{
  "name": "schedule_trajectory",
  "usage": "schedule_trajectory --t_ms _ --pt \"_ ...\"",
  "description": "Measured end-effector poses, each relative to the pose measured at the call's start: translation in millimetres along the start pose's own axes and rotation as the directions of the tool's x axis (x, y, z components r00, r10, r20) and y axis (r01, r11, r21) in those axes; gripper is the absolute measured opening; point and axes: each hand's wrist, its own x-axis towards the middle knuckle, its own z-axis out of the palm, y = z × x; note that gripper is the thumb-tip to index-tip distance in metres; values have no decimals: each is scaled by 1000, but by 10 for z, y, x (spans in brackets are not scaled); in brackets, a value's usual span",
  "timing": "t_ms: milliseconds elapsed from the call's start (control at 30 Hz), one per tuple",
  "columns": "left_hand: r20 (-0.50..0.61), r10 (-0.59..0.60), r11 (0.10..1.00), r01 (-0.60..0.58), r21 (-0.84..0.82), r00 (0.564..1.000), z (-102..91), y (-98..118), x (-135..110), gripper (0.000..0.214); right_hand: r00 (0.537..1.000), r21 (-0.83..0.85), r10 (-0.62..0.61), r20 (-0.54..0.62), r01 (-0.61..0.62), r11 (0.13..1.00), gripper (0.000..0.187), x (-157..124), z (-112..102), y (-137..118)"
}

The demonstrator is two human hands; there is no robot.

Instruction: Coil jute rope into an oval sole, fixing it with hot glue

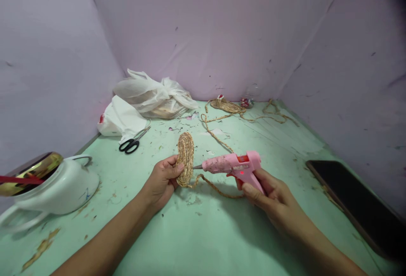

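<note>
Between the thumb and fingers of my left hand [166,178] is an oval coil of braided straw rope [186,153], held upright above the table. From its lower end a loose length of the rope [218,190] trails to the right, passing behind the glue gun. My right hand [275,198] is wrapped around the handle of a pink hot glue gun [233,164] with a lit red light. The gun's metal nozzle [197,167] points left, at or very near the right edge of the coil. Whether fresh glue is there I cannot tell.
Black-handled scissors [130,145] lie at the left, near a white paper roll [120,117] and a white plastic bag [155,96]. A white potty-shaped pot [60,187] stands at the near left. Another straw coil [226,106] lies at the back; a phone [352,202] is at right.
</note>
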Motion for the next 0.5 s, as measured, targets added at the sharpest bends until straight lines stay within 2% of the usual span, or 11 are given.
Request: schedule_trajectory --t_ms 500 --pt "2 13 1000 -13 -24 1000 -18 -2 23 39 997 -42 30 67 -27 999 31 9 -9 -50"
